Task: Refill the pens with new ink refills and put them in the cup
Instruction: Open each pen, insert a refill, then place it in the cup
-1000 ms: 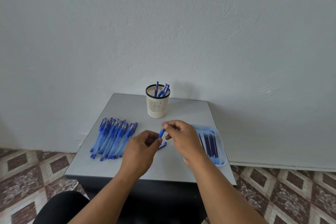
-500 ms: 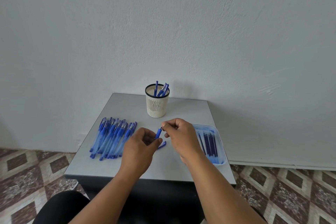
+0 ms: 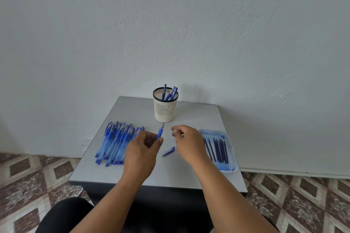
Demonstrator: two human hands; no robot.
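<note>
A pen [image 3: 160,133] is gripped at its lower end by the left hand [image 3: 143,149], fingers curled round the barrel. Its long axis is tilted slightly toward one o'clock, silver tip up, pointing at the cup [image 3: 165,107], which stands just beyond at twelve o'clock with a few pens inside.

The right hand [image 3: 186,141] is held just to the right of the pen, apart from it, fingers curled. Something thin and pale seems to be pinched there, perhaps a removed part, but it is too small to be made out.

A loose blue cap [image 3: 169,151] lies on the table [image 3: 170,174] between the two hands, at six o'clock from the pen's tip. By judgement it is the next thing needed, and the right hand is nearer to it.

A pile of pens [image 3: 115,142] is spread at nine o'clock, partly hidden by the left hand. A tray [image 3: 230,139] of refills [image 3: 217,149] sits at three o'clock, under the right wrist. Nothing is seen to block the way to the cup.
</note>
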